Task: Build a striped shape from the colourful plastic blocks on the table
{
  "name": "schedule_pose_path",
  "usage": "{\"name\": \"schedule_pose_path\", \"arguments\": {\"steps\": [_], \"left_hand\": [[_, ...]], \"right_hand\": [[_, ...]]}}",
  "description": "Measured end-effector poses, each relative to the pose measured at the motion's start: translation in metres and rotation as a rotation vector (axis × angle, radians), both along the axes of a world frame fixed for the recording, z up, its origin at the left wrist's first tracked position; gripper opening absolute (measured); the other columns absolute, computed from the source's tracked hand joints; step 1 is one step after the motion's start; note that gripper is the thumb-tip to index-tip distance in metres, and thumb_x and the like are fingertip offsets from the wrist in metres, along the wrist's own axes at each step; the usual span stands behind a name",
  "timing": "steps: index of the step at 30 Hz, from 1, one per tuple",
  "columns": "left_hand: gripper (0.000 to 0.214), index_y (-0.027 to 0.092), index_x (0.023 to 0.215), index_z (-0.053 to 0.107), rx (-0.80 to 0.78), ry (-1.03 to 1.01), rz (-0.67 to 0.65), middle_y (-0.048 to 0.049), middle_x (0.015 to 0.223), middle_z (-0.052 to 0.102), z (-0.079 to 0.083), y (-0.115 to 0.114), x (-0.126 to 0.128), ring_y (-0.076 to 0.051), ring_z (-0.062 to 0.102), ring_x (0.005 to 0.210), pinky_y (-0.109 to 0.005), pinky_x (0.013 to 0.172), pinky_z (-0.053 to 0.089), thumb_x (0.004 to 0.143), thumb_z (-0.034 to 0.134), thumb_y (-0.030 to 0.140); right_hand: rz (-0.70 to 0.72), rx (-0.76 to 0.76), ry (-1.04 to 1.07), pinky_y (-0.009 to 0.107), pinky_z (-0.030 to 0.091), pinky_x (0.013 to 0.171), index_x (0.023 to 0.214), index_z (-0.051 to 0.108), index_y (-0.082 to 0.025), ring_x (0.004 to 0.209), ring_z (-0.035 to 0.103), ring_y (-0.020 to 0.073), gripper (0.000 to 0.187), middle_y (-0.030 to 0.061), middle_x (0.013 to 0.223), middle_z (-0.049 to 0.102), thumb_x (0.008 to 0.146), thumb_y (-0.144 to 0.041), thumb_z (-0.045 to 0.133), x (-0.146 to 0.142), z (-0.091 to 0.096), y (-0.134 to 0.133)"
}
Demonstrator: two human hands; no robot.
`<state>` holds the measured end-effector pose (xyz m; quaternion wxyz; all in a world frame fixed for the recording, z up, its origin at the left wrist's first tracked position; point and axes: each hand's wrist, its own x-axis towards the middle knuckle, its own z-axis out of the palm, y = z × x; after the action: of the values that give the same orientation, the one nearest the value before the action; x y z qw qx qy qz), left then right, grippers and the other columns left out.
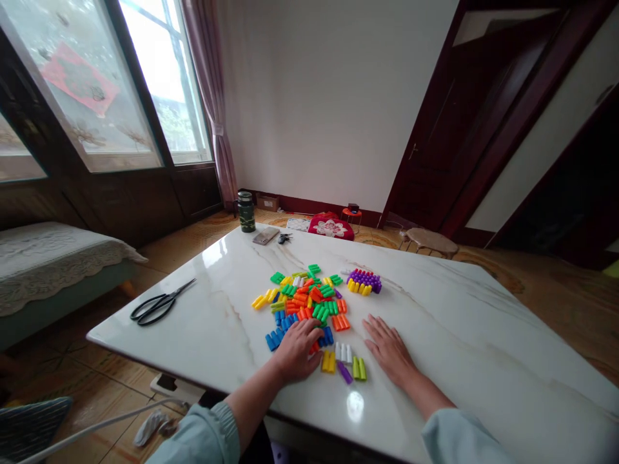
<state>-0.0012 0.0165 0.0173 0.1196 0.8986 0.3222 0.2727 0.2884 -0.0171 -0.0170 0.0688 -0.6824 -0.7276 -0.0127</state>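
Observation:
A loose pile of small plastic tubes (pixel 302 303), joined in short rows of orange, green, blue, yellow and other colours, lies on the white marbled table (pixel 420 303). At the pile's near edge, my left hand (pixel 298 348) curls over the pieces, with orange tubes (pixel 314 348) showing between its thumb and fingers. Blue tubes (pixel 274 339) lie beside it. My right hand (pixel 391 351) rests flat on the tabletop, fingers stretched and holding nothing. Between the hands are yellow tubes (pixel 328 362), white tubes (pixel 343 353), lime tubes (pixel 359 368) and a purple tube (pixel 345 372).
A stacked block of purple, red and yellow tubes (pixel 364 281) sits right of the pile. Black-handled scissors (pixel 162 303) lie at the left. Toward the far edge are a dark green flask (pixel 246 212), a phone (pixel 265 236) and keys (pixel 284 238). A stool (pixel 428 241) stands beyond the table.

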Motion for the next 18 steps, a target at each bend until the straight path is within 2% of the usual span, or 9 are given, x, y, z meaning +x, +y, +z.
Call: {"name": "schedule_pose_path", "arguments": {"steps": [4,10,12,14,18], "left_hand": [[0.032,0.023,0.108,0.057,-0.006,-0.003,-0.006,-0.0097,0.122,0.058,0.002,0.000,0.000,-0.027,0.055,0.111,-0.043,0.097,0.042,0.077,0.056,0.025],[0.031,0.023,0.113,0.056,0.040,-0.077,0.036,-0.0095,0.120,0.060,0.003,-0.005,-0.003,-0.024,0.055,0.111,-0.042,0.096,0.043,0.082,0.053,0.026],[0.028,0.024,0.112,0.057,0.074,-0.112,0.086,-0.0087,0.123,0.059,0.003,-0.004,-0.007,-0.023,0.055,0.112,-0.041,0.097,0.043,0.085,0.051,0.024],[0.026,0.025,0.110,0.058,0.104,-0.157,0.218,-0.0078,0.125,0.058,0.003,0.002,-0.015,-0.023,0.053,0.115,-0.043,0.098,0.042,0.086,0.049,0.022],[0.038,0.025,0.120,0.057,0.083,-0.217,0.732,-0.0085,0.133,0.053,0.001,0.038,-0.044,-0.029,0.044,0.126,-0.052,0.102,0.038,0.083,0.049,0.017]], "right_hand": [[-0.048,0.044,-0.049,0.051,0.025,0.113,0.147,0.033,-0.031,0.143,0.025,0.0208,0.051,0.0007,0.155,0.030,0.096,-0.035,0.029,0.001,-0.011,-0.009],[-0.035,0.159,-0.055,0.049,0.026,0.112,0.145,0.036,-0.033,0.141,0.029,0.0214,0.050,-0.0015,0.153,0.033,0.096,-0.038,0.028,0.001,-0.021,-0.010],[-0.033,0.175,-0.062,0.049,0.028,0.112,0.144,0.038,-0.033,0.140,0.031,0.0219,0.051,-0.0015,0.152,0.035,0.095,-0.039,0.027,0.003,-0.025,-0.009],[-0.030,0.186,-0.073,0.049,0.030,0.110,0.144,0.039,-0.032,0.139,0.033,0.0220,0.051,-0.0015,0.152,0.035,0.095,-0.039,0.026,0.005,-0.027,-0.008],[-0.020,0.215,-0.072,0.048,0.032,0.108,0.143,0.040,-0.033,0.138,0.035,0.0232,0.051,-0.0012,0.151,0.037,0.094,-0.041,0.029,0.007,-0.030,-0.007]]}}
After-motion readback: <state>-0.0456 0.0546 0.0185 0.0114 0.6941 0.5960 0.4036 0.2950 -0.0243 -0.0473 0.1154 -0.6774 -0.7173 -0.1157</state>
